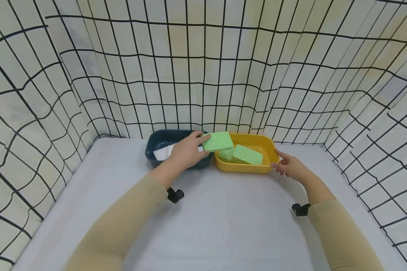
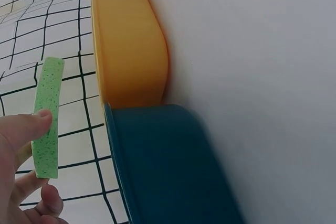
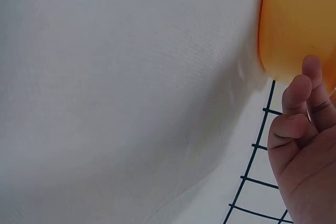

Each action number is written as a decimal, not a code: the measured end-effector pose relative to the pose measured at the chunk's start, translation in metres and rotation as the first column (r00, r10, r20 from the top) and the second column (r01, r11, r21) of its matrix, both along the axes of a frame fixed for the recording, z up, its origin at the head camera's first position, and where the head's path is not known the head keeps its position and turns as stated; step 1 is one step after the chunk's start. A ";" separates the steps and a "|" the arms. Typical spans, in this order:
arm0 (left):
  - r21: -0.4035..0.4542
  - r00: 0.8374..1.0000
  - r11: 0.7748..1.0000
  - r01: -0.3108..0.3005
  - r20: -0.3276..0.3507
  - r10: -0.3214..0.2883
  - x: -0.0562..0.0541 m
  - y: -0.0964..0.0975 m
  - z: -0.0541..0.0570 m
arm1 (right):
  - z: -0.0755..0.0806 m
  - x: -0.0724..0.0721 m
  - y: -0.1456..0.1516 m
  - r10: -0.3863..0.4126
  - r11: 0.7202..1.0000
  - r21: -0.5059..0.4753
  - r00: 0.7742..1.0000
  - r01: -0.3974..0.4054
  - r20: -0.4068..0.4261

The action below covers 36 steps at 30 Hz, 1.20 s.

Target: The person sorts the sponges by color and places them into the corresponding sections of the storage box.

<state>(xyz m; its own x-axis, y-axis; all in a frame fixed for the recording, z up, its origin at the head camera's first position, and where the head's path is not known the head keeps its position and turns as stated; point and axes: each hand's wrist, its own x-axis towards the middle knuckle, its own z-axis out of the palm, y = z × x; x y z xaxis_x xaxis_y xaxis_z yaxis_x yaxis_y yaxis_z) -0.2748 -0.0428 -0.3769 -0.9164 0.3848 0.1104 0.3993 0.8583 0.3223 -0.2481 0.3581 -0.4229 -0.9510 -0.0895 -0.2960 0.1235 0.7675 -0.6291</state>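
My left hand [image 1: 186, 149] pinches a light green speckled sponge [image 1: 219, 142] above the place where two basins meet. In the left wrist view, the thumb presses one face of that sponge [image 2: 48, 114], with fingers behind it. The yellow basin [image 1: 245, 168] contains two more green sponges [image 1: 247, 155], one partly hidden behind the other. White pieces [image 1: 162, 153] lie inside the dark blue basin [image 1: 156, 138], partly covered by my left hand. At the yellow basin's right end, my right hand [image 1: 289, 165] touches the rim and outer wall with its fingertips.
Both basins stand side by side on a white-covered table [image 1: 237, 218], near its back edge. Black grid netting [image 1: 203, 81] over pale cloth rises behind and along both sides. A small black device [image 1: 175, 195] sits on the left wrist, another [image 1: 300, 209] on the right.
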 end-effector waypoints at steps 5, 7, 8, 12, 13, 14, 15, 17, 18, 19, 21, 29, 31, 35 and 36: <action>-0.025 1.000 1.000 -0.002 0.007 0.002 -0.011 0.013 -0.005 | 0.000 0.000 0.001 -0.001 1.000 -0.003 1.000 0.000 -0.003; -0.037 1.000 0.999 -0.007 0.013 0.007 -0.014 0.018 -0.007 | 0.000 0.000 0.001 -0.005 1.000 -0.006 1.000 0.005 0.001; -0.043 1.000 0.999 -0.011 0.016 0.012 -0.015 0.020 -0.009 | -0.001 0.000 0.001 -0.007 1.000 -0.006 1.000 0.007 0.004; -0.054 0.999 0.998 -0.020 0.029 0.022 -0.019 0.029 -0.010 | -0.001 0.000 0.002 -0.012 1.000 -0.006 1.000 0.012 0.008; -0.057 0.999 0.998 -0.021 0.034 0.023 -0.019 0.031 -0.010 | -0.001 0.000 0.002 -0.012 1.000 -0.004 1.000 0.012 0.008; -0.061 0.999 0.998 -0.021 0.038 0.024 -0.020 0.034 -0.011 | -0.001 -0.001 0.002 -0.012 1.000 -0.004 1.000 0.012 0.008; -0.066 0.999 0.998 -0.022 0.042 0.025 -0.020 0.036 -0.010 | -0.001 -0.001 0.002 -0.011 1.000 -0.002 1.000 0.011 0.008; -0.084 0.999 0.996 -0.023 0.046 0.026 -0.021 0.040 -0.010 | -0.001 -0.001 0.002 -0.013 1.000 0.004 1.000 0.013 0.009; -0.093 0.999 0.995 -0.022 0.044 0.027 -0.021 0.041 -0.011 | -0.002 -0.001 0.002 -0.012 1.000 0.005 1.000 0.012 0.009; -0.098 0.999 0.995 -0.023 0.044 0.027 -0.022 0.042 -0.011 | -0.002 -0.001 0.002 -0.012 1.000 0.006 1.000 0.012 0.009; -0.101 0.999 0.995 -0.027 0.043 0.031 -0.023 0.044 -0.011 | -0.003 -0.002 0.002 -0.013 1.000 0.007 1.000 0.013 0.009; -0.080 0.997 0.995 -0.059 0.036 0.062 -0.026 0.038 -0.016 | -0.001 -0.002 0.001 0.000 1.000 0.015 1.000 0.000 0.006; -0.080 0.998 0.995 -0.056 0.035 0.059 -0.027 0.037 -0.017 | 0.000 -0.002 0.001 -0.001 1.000 0.020 1.000 0.001 0.006; -0.075 0.998 0.996 -0.040 0.044 0.043 -0.028 0.040 -0.019 | 0.000 -0.002 0.003 0.000 1.000 0.020 1.000 0.000 0.009; -0.074 0.998 0.997 -0.035 0.049 0.038 -0.029 0.040 -0.020 | -0.001 -0.002 0.003 0.002 1.000 0.020 1.000 -0.002 0.010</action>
